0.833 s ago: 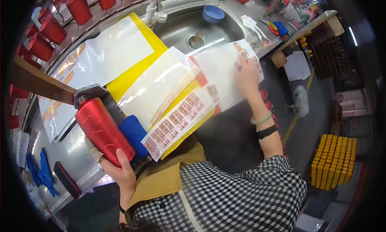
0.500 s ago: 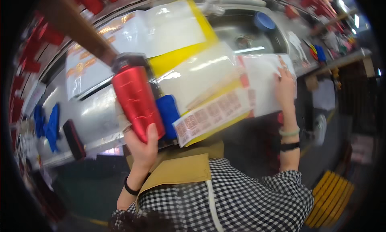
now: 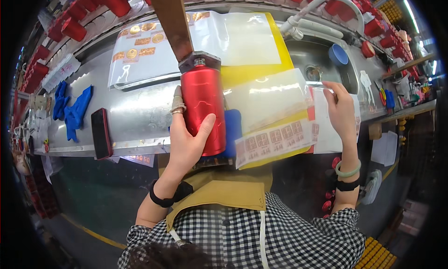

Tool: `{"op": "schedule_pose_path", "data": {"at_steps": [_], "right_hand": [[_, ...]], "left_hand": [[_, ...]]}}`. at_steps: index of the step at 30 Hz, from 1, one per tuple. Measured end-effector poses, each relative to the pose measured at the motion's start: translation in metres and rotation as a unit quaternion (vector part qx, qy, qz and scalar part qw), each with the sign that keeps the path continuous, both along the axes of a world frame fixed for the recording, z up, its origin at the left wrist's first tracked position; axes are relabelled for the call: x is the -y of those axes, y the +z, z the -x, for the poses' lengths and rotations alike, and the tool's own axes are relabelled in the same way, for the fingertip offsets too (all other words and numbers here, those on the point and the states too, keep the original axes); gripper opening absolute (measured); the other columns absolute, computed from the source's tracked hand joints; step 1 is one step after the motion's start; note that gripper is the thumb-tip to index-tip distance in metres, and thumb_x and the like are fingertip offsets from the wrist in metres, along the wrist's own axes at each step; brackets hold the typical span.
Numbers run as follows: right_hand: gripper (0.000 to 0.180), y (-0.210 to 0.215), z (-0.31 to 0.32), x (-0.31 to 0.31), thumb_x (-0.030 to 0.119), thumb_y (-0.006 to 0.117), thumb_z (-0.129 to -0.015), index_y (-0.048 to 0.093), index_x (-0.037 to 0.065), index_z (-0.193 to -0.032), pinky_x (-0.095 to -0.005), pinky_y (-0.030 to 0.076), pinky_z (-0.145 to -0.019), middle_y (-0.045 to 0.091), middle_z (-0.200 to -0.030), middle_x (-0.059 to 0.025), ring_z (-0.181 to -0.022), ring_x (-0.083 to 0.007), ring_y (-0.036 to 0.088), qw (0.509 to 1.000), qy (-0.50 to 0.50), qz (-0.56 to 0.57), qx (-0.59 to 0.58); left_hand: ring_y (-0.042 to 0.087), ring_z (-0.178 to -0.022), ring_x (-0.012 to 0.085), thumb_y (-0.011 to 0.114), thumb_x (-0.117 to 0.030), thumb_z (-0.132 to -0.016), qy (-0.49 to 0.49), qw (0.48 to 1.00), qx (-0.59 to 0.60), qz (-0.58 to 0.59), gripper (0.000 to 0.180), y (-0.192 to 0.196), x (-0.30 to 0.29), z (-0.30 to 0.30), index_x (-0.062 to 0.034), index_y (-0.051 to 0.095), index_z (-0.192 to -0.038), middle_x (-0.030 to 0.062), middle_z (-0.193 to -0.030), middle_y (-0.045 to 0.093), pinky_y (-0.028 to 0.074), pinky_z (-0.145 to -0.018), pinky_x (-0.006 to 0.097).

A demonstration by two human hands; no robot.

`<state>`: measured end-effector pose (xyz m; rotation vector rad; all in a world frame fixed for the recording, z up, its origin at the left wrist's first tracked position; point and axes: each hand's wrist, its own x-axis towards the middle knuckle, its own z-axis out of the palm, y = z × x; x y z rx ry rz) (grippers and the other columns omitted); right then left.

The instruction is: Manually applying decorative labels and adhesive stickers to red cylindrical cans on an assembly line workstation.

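A red metal bottle (image 3: 205, 101) is held at its top by a dark metal clamp (image 3: 199, 60) on a brown bar. My left hand (image 3: 184, 141) is wrapped round the bottle's lower left side, thumb across the front; one finger wears a light wrapping. My right hand (image 3: 343, 108) is by the white sheet (image 3: 329, 138) at the right, its index finger and thumb bent towards each other; anything between them is too small to make out. Near it lie a strip of reddish printed decals (image 3: 275, 141) and a pale translucent sheet (image 3: 266, 99) over a yellow sheet (image 3: 254, 73).
A sink (image 3: 298, 54) with a blue bowl (image 3: 338, 54) and a faucet (image 3: 291, 26) is at the back right. Gold-printed decal sheets (image 3: 140, 68) lie behind the bottle. A phone (image 3: 101, 134) and blue gloves (image 3: 77, 113) rest on the left. Red cups (image 3: 114, 2) line the back.
The view has shifted and steadied. The bottle now looks more upright, with my left hand still on it. My right hand's fingers, stretched over the white sheet before, are now bent in.
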<state>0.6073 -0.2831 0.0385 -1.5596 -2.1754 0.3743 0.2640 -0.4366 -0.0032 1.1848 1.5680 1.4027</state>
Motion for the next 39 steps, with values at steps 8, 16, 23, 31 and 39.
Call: {"op": "schedule_pose_path", "data": {"at_steps": [8, 16, 23, 31, 39], "right_hand": [[0.020, 0.025, 0.065, -0.009, 0.004, 0.064, -0.097, 0.069, -0.002, -0.115, -0.0331, 0.047, -0.064, 0.067, -0.098, -0.0143, -0.062, -0.0200, 0.056, 0.990, 0.124, -0.031, -0.053], [0.021, 0.024, 0.090, 0.009, 0.003, 0.065, -0.096, 0.068, -0.003, -0.115, -0.0336, 0.046, -0.066, 0.067, -0.100, -0.0128, -0.063, -0.0202, 0.053, 0.988, 0.142, 0.008, -0.054], [0.023, 0.021, 0.100, 0.030, 0.001, 0.067, -0.094, 0.068, 0.000, -0.117, -0.0328, 0.047, -0.065, 0.067, -0.099, -0.0127, -0.065, -0.0198, 0.055, 0.987, 0.152, 0.012, -0.054], [0.022, 0.008, 0.073, 0.050, -0.001, 0.065, -0.094, 0.068, -0.002, -0.116, -0.0321, 0.046, -0.064, 0.065, -0.096, -0.0136, -0.065, -0.0203, 0.053, 0.992, 0.109, 0.038, -0.059], [0.024, -0.011, 0.079, 0.055, 0.000, 0.064, -0.095, 0.067, 0.000, -0.118, -0.0330, 0.047, -0.065, 0.066, -0.099, -0.0140, -0.067, -0.0207, 0.054, 0.989, 0.116, 0.053, -0.069]], "left_hand": [[0.039, -0.147, 0.0272, 0.064, -0.019, -0.102, -0.046, 0.999, -0.010, 0.014, 0.078, -0.003, 0.006, 0.025, 0.0040, 0.019, -0.161, 0.0214, -0.159, 0.037, 0.032, -0.121, 0.040], [0.049, -0.141, 0.0407, 0.070, -0.033, -0.097, -0.022, 0.940, -0.337, 0.056, 0.078, -0.009, -0.040, 0.138, 0.0118, 0.036, -0.151, 0.0320, -0.146, 0.053, 0.037, -0.117, 0.042], [0.042, -0.143, 0.0408, 0.061, -0.055, -0.096, -0.030, 0.799, -0.589, 0.116, 0.078, -0.069, -0.125, 0.209, 0.0057, 0.050, -0.143, 0.0273, -0.144, 0.053, 0.025, -0.118, 0.063], [0.046, -0.140, 0.0370, 0.053, -0.064, -0.096, -0.073, 0.771, -0.580, 0.253, 0.082, -0.056, -0.143, 0.194, 0.0036, 0.052, -0.142, 0.0246, -0.148, 0.051, 0.018, -0.120, 0.065], [0.052, -0.132, 0.0407, 0.058, -0.057, -0.096, -0.089, 0.809, -0.552, 0.180, 0.075, -0.064, -0.120, 0.202, 0.0040, 0.053, -0.139, 0.0248, -0.138, 0.058, 0.027, -0.118, 0.061]]}}
